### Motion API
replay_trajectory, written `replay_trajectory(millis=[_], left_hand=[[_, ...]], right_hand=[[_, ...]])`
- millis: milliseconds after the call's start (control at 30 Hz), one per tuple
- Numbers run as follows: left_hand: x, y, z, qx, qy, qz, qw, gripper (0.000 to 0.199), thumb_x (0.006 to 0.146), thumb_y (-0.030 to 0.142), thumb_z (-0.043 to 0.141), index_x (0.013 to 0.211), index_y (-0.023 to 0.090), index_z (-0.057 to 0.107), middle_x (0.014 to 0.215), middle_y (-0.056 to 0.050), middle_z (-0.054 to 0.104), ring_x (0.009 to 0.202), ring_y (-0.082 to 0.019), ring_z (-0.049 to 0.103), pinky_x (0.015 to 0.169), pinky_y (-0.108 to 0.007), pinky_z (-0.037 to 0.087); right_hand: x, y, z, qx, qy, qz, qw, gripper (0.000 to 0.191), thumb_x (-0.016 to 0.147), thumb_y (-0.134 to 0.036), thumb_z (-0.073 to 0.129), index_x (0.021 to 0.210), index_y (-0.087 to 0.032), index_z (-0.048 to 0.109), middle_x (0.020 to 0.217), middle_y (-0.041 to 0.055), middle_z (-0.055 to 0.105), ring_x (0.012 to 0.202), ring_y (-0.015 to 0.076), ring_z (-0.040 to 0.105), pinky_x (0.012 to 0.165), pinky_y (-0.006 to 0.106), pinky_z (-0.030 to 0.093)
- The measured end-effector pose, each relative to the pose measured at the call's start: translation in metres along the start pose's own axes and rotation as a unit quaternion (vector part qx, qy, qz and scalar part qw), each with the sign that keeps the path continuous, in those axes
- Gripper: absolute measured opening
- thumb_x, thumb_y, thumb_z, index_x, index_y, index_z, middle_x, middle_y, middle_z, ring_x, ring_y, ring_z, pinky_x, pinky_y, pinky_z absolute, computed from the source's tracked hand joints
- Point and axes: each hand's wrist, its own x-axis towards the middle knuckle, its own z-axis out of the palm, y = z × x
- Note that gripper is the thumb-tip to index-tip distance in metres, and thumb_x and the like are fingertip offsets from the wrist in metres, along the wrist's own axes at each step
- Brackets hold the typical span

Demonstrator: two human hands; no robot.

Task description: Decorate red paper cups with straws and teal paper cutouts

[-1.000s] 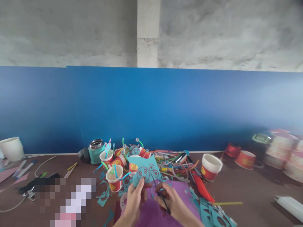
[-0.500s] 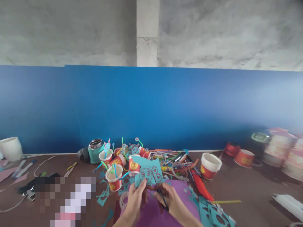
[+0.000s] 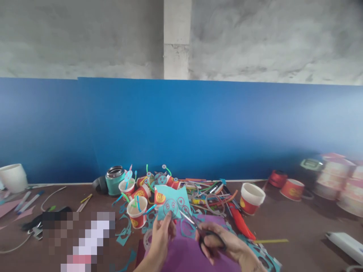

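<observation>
A blue sheet of paper (image 3: 177, 194) with a smiling face and small heart circles drawn in red is pinched in my left hand (image 3: 163, 228), thumb on its lower edge. My right hand (image 3: 217, 240) grips black-handled scissors (image 3: 190, 220), fingers through the loops. The blades are parted and their tips lie at the paper's lower right edge. Beneath both hands is a purple sheet (image 3: 195, 249), with blue paper scraps (image 3: 187, 228) on it.
Paper cups (image 3: 137, 211) with straws and a teal thermos (image 3: 114, 181) stand to the left. Pens and pipe cleaners lie in a heap behind the hands. Another cup (image 3: 252, 198), a red pouch (image 3: 244, 224) and blue offcuts (image 3: 265, 257) are to the right. A blue partition (image 3: 181, 128) rises behind.
My right hand has drawn back to the right with the scissors, which have opened. The paper has shifted slightly left and tilted in my left hand.
</observation>
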Motion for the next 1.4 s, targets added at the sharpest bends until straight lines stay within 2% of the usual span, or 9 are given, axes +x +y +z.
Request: replay_trajectory(millis=[133,233,300,400,567,667,833,1000,1400], left_hand=[[-0.006,0.007,0.006,-0.068,0.023,0.000,0.997,0.052,0.052,0.061,0.076,0.072,0.022,0.048,0.043,0.009,0.047,0.037,-0.009,0.043,0.039,-0.021,0.032],[-0.009,0.010,0.009,-0.052,-0.028,0.006,0.998,0.054,0.050,0.063,0.076,0.067,0.022,0.045,0.037,0.010,0.044,0.033,-0.008,0.037,0.035,-0.019,0.027],[-0.010,0.010,0.010,-0.022,-0.076,0.012,0.997,0.053,0.053,0.066,0.074,0.065,0.021,0.047,0.034,0.008,0.044,0.030,-0.007,0.034,0.034,-0.019,0.025],[-0.011,0.006,0.010,0.014,-0.116,0.002,0.993,0.053,0.055,0.068,0.071,0.060,0.020,0.049,0.033,0.006,0.045,0.030,-0.007,0.034,0.034,-0.020,0.024],[-0.014,0.001,0.011,0.093,-0.184,-0.006,0.979,0.054,0.055,0.067,0.071,0.048,0.017,0.053,0.035,0.004,0.043,0.033,-0.007,0.034,0.038,-0.022,0.023],[-0.013,0.003,0.011,0.134,-0.145,0.012,0.980,0.062,0.060,0.071,0.064,0.036,0.018,0.046,0.031,0.004,0.036,0.033,-0.006,0.029,0.040,-0.023,0.017],[-0.011,0.012,0.008,0.080,-0.067,0.021,0.994,0.060,0.055,0.070,0.068,0.039,0.020,0.039,0.035,0.007,0.031,0.037,-0.006,0.023,0.042,-0.024,0.014],[-0.015,0.018,0.011,0.073,-0.081,0.018,0.994,0.061,0.057,0.069,0.067,0.037,0.021,0.035,0.035,0.007,0.026,0.038,-0.006,0.022,0.043,-0.023,0.012],[-0.015,0.020,0.009,0.079,-0.102,0.019,0.991,0.063,0.059,0.066,0.068,0.033,0.022,0.032,0.034,0.007,0.025,0.037,-0.007,0.023,0.042,-0.024,0.017]], right_hand=[[-0.001,-0.008,-0.006,0.085,0.136,-0.120,0.980,0.039,0.070,-0.050,0.069,0.087,-0.017,0.056,0.053,-0.0037,0.055,0.043,0.0085,0.046,0.041,0.019,0.028],[0.012,-0.005,0.000,0.055,0.266,-0.143,0.952,0.039,0.068,-0.046,0.073,0.091,-0.019,0.057,0.062,-0.0022,0.059,0.052,0.0113,0.051,0.045,0.020,0.034],[0.020,0.000,0.007,0.028,0.302,-0.153,0.941,0.040,0.063,-0.042,0.078,0.088,-0.019,0.058,0.064,-0.0025,0.058,0.056,0.0126,0.052,0.049,0.021,0.038],[0.027,0.007,0.015,0.016,0.296,-0.173,0.939,0.035,0.061,-0.039,0.079,0.078,-0.018,0.056,0.059,-0.0050,0.052,0.053,0.0116,0.049,0.050,0.022,0.040],[0.034,0.019,0.021,0.027,0.294,-0.182,0.938,0.041,0.061,-0.044,0.078,0.084,-0.020,0.055,0.059,-0.0062,0.050,0.045,0.0089,0.044,0.044,0.021,0.038],[0.035,0.020,0.022,0.004,0.270,-0.186,0.945,0.042,0.059,-0.045,0.080,0.084,-0.020,0.057,0.065,-0.0030,0.054,0.055,0.0120,0.048,0.050,0.022,0.041],[0.029,0.017,0.025,-0.063,0.205,-0.159,0.964,0.036,0.064,-0.042,0.078,0.080,-0.019,0.055,0.069,-0.0036,0.048,0.065,0.0124,0.045,0.061,0.023,0.040],[0.027,0.019,0.029,-0.122,0.126,-0.152,0.973,0.036,0.069,-0.046,0.074,0.080,-0.017,0.054,0.065,-0.0057,0.041,0.059,0.0092,0.034,0.054,0.022,0.032],[0.031,0.024,0.030,-0.126,0.117,-0.102,0.980,0.040,0.070,-0.055,0.069,0.076,-0.020,0.049,0.051,-0.0087,0.041,0.040,0.0067,0.037,0.040,0.019,0.030]])
